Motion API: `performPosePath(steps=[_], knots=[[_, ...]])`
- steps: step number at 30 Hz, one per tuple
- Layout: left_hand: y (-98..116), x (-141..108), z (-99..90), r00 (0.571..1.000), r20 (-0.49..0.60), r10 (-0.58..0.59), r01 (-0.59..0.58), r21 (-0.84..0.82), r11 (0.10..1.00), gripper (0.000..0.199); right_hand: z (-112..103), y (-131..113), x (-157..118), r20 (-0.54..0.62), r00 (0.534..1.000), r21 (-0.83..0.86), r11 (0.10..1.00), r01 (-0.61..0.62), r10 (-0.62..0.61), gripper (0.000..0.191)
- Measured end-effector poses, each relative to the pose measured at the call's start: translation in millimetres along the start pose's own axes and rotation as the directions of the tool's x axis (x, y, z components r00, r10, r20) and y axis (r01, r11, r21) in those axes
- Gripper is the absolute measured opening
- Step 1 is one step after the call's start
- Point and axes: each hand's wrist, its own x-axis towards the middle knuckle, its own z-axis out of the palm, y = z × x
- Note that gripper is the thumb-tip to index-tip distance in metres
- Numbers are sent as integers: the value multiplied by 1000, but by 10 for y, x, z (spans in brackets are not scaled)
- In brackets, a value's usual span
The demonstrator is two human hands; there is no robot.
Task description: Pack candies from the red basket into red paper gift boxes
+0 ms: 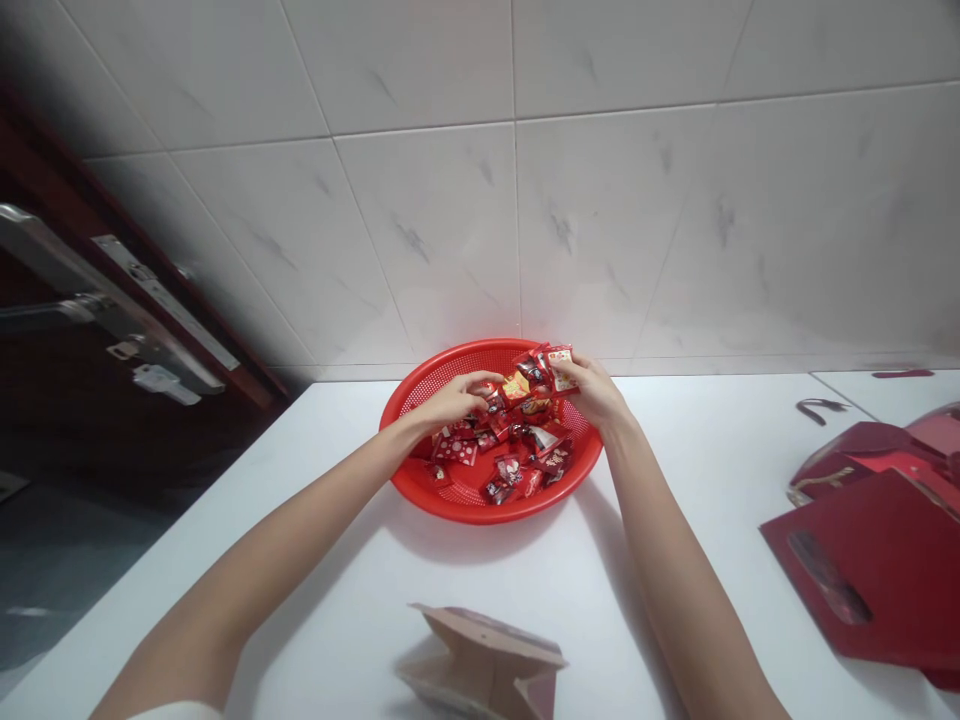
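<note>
A red plastic basket [420,502] with a perforated wall sits on the white table, holding many small wrapped candies [510,470] in red, yellow and white. Over the basket's right side, my right hand [592,392] is closed on several candy packets [551,368], thumb on top of a white-and-red one. My left hand [459,400] reaches in from the left, its fingers curled round a red wrapped candy [495,400] close to the right hand's bunch. Part of the pile is hidden behind the left hand.
At the near edge stands an open paper bag [487,655], its mouth facing up. Dark red boxes or bags [877,560] lie at the right, near a short dark ribbon piece [817,408]. A tiled wall [600,220] rises behind; a dark door [97,330] is at left.
</note>
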Motion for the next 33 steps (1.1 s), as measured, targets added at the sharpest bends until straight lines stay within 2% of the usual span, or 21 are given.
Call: performPosePath(steps=[5, 9, 10, 12, 14, 15, 18, 21, 24, 26, 30, 33], knots=[[14, -25, 8, 998, 64, 19, -24, 83, 996, 64, -10, 14, 12, 10, 1000, 8, 1000, -3, 3, 24], [110, -117, -76, 989, 65, 130, -144, 304, 942, 46, -11, 11, 10, 3, 1000, -5, 1000, -1, 1, 24], [132, -152, -118, 989, 84, 124, -146, 377, 915, 39, -11, 10, 9, -2, 1000, -6, 1000, -4, 4, 23], [158, -239, -203, 980, 196, 21, -120, 506, 854, 28, -13, 7, 8, -5, 1000, -3, 1000, -12, 12, 22], [156, -343, -251, 938, 315, -144, -91, 624, 776, 23, -16, 6, 11, 0, 1000, 3, 1000, -13, 13, 22], [149, -397, -250, 917, 337, -213, -84, 687, 722, 21, -17, 6, 13, 2, 1000, 6, 1000, -14, 14, 22], [146, -528, -138, 912, 282, -296, -101, 856, 506, 20, -19, 7, 19, 3, 1000, 13, 1000, -13, 13, 24], [216, -580, 45, 900, 251, -356, -140, 941, 308, 19, -14, 7, 20, -1, 1000, 19, 1000, -8, 8, 26], [312, -573, 162, 873, 253, -418, -178, 961, 209, 18, -2, 3, 15, -9, 1000, 38, 999, 1, -1, 28], [334, -560, 172, 864, 267, -428, -195, 959, 206, 16, 7, 0, 10, -7, 1000, 53, 999, 6, -5, 28], [237, -537, 74, 851, 311, -424, -207, 939, 273, 17, 23, -12, -5, 4, 1000, 74, 997, 6, -7, 25], [139, -529, -27, 868, 348, -354, -199, 897, 394, 20, 32, -42, -21, 20, 1000, 108, 994, 3, -5, 24]])
